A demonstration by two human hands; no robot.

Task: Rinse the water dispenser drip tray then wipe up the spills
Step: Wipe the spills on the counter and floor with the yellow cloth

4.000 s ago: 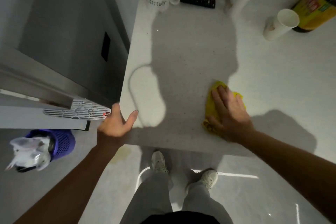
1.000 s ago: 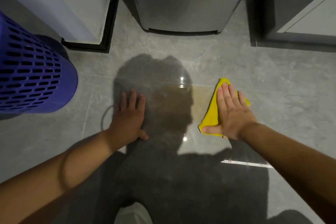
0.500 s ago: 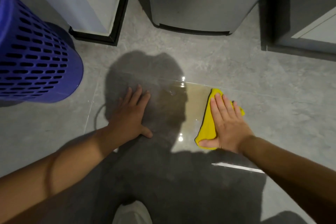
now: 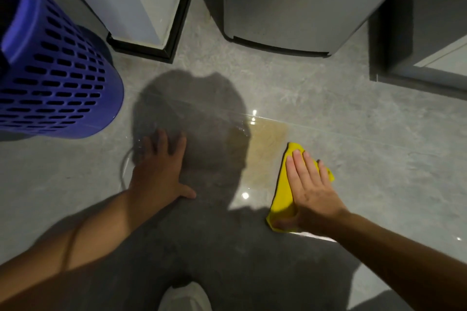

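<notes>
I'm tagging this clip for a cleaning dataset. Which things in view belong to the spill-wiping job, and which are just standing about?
Part of the job:
yellow cloth, flat under the right hand
yellowish spill on the floor tiles
left hand, braced flat on the floor

Just standing about:
blue slotted basket
grey appliance base
white cabinet

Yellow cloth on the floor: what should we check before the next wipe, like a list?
1. Right hand flat on the yellow cloth: ok.
2. Cloth touching the floor: ok.
3. Brownish puddle gone: not ok, it lies just left of the cloth.
4. Left hand braced on the floor: ok.
5. Blue basket clear of the puddle: ok.
6. Cloth still able to soak up more: cannot tell.
</notes>
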